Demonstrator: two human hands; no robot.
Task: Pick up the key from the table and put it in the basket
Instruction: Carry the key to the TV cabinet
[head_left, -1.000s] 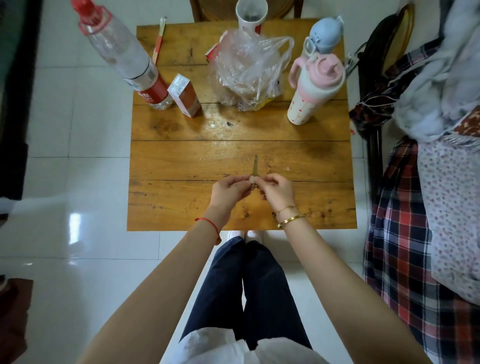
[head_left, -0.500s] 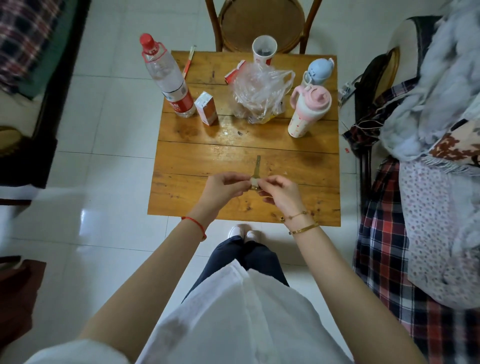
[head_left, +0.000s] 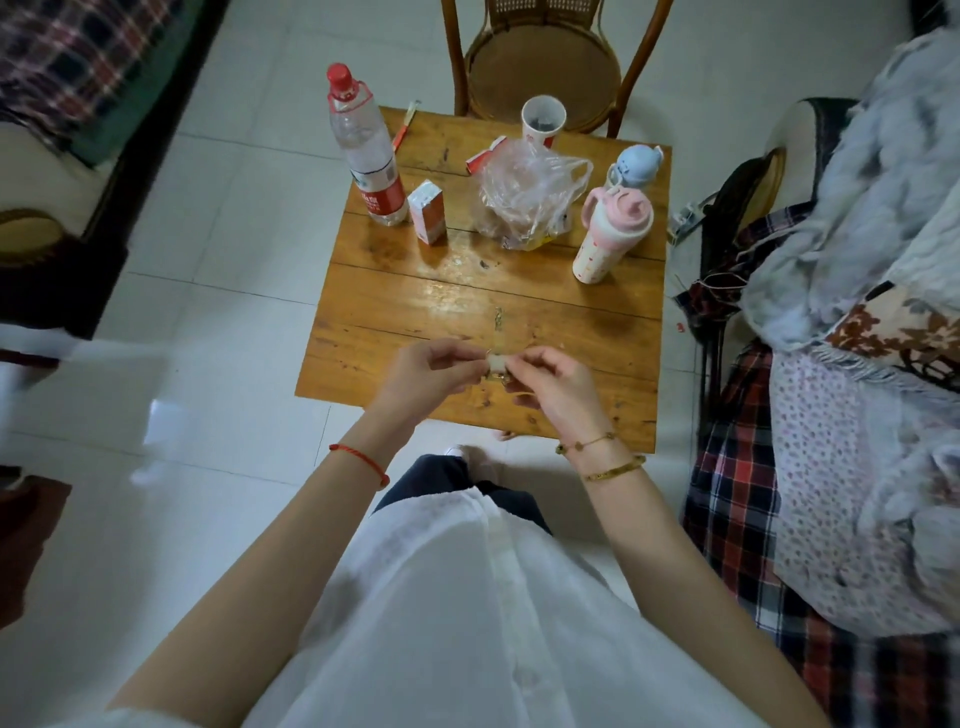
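Note:
A small brass key is pinched by its head between both my hands above the near half of the wooden table, its blade pointing away from me. My left hand grips it from the left and my right hand from the right, fingertips meeting at the key's pale head. A red string circles my left wrist, gold bracelets my right. No basket is in view.
On the far half of the table stand a water bottle, a small carton, a clear plastic bag, a paper cup, a pink flask and a blue one. A wooden chair stands behind; cloth piles lie right.
The camera has pulled back and up, so the table looks smaller and the chair shows. Both hands keep the key pinched over the near part of the table.

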